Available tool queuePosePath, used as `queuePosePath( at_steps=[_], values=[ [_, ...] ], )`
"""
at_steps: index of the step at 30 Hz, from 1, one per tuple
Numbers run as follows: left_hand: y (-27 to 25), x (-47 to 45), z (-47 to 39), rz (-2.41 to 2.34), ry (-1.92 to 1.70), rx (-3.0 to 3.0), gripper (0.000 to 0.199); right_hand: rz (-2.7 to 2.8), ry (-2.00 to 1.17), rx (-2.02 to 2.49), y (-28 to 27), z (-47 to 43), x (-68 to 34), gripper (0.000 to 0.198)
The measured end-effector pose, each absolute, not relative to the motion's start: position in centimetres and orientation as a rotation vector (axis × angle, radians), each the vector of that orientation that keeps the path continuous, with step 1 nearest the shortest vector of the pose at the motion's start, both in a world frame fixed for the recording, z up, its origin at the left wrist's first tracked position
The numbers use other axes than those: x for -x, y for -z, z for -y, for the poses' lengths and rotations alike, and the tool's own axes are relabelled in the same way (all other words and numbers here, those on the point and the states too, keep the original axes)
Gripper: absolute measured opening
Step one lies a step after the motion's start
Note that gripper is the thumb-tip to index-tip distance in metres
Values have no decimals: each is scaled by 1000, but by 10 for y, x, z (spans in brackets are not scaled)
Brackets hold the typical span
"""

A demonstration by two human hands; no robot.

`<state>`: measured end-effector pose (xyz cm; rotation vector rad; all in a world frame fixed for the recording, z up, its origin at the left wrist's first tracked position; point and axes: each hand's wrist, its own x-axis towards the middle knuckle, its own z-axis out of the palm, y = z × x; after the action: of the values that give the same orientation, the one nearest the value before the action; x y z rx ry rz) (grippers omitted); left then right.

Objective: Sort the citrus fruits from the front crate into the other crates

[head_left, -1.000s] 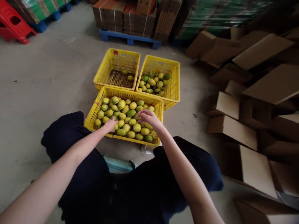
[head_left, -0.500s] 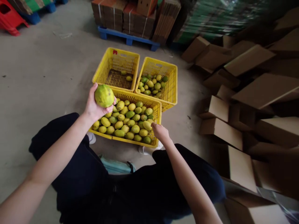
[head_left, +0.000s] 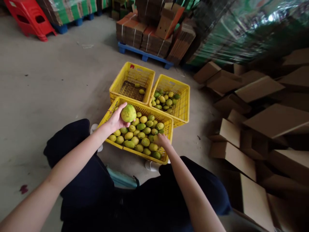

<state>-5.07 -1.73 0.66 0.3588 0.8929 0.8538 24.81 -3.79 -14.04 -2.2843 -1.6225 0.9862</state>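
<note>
My left hand (head_left: 118,120) is closed around a large green-yellow lemon (head_left: 128,113), held above the left part of the front yellow crate (head_left: 135,153). Many smaller yellow and green lemons (head_left: 141,135) lie in that crate. At the crate's right side, my right hand (head_left: 163,140) reaches down among them. Its fingers are curled at a yellow lemon (head_left: 156,139), which they partly cover.
Behind stand two more yellow crates: the left one (head_left: 116,77) has a couple of lemons, the right one (head_left: 185,103) several. Open cardboard boxes (head_left: 234,135) crowd the right. Further back are a blue pallet (head_left: 145,56) with flattened cartons and a red stool (head_left: 31,19).
The view has shifted, so crates and floor appear lower and further right. My left hand still holds the large lemon, now lower over the crate. My right hand stays at the crate's right side.
</note>
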Motion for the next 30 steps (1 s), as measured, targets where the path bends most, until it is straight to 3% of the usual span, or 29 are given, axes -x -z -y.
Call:
queuePosePath(
  at_steps=[7,19,24,30],
  values=[
    [-4,77,16,-991,-1196,-134,50,1829,-915,2185,154,31,-209,31],
    [-8,94,27,-952,-1049,74,40,2595,-491,2121,178,-46,-131,39],
    [-10,95,29,-953,-1021,85,41,2762,-393,2087,193,-66,-126,58],
    [-9,95,29,-1010,-984,120,38,2813,-304,2066,199,-64,-132,60]
  ],
)
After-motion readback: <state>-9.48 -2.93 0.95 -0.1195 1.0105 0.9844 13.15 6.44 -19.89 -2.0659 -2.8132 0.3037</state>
